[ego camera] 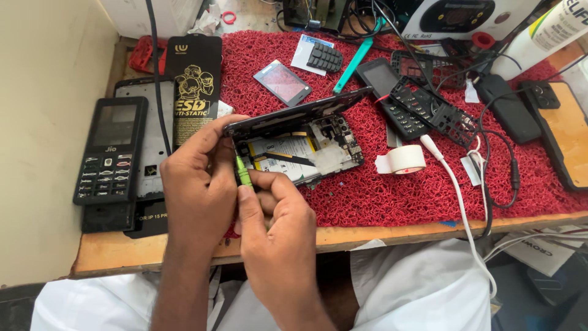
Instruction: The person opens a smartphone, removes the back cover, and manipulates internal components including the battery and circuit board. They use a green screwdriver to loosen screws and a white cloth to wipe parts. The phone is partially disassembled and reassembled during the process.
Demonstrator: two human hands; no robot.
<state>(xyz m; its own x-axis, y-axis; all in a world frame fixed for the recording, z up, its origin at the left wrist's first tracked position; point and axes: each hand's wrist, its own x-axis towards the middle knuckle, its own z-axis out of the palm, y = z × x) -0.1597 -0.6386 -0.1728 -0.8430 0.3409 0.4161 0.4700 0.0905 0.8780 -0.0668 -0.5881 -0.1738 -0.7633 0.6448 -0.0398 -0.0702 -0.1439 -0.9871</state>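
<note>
An opened smartphone lies on a red mat, its black screen panel lifted and hinged up along the far edge, showing a white battery and circuit board inside. My left hand grips the phone's left end and the raised panel. A thin green pry tool is pinched in my right hand, with its tip at the phone's left edge between panel and body.
A black keypad phone and a black anti-static pack lie at the left. A roll of white tape, a white cable, phone frames, a small screen and a teal tool lie about the mat.
</note>
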